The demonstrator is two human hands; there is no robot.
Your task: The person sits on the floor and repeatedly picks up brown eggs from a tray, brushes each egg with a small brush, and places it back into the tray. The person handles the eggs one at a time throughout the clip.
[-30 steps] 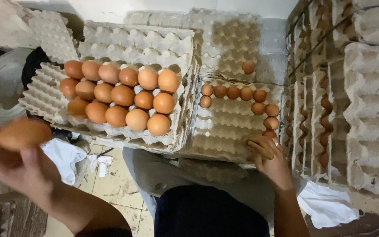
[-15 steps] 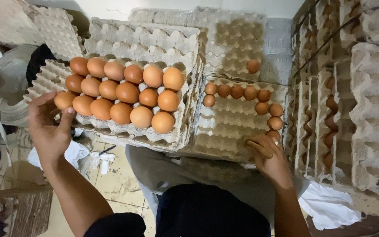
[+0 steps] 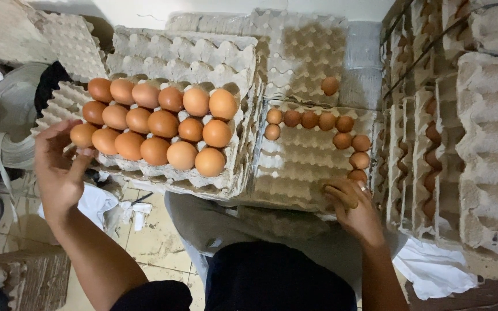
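My left hand [image 3: 59, 173] is at the left end of a grey pulp egg tray [image 3: 231, 173] that holds several large brown eggs. Its fingers and thumb close around the leftmost egg [image 3: 82, 135], which sits in a front-row cell. My right hand [image 3: 355, 210] lies with bent fingers on the front right corner of a second tray [image 3: 301, 167]. Smaller brown eggs line that tray's back row and right edge, the nearest one [image 3: 357, 175] just above my fingers. Whatever is under those fingers is hidden.
Empty trays are stacked behind [image 3: 312, 52], with one lone egg [image 3: 329, 86] on them. More tray stacks stand on edge at the right [image 3: 479, 144]. White cloths lie on the floor at the left [image 3: 96, 201] and right [image 3: 433, 270]. My lap is below the trays.
My left hand carried a brown egg from the lower left up to the large-egg tray and set it into the leftmost front cell. My right hand stayed at the second tray's corner.
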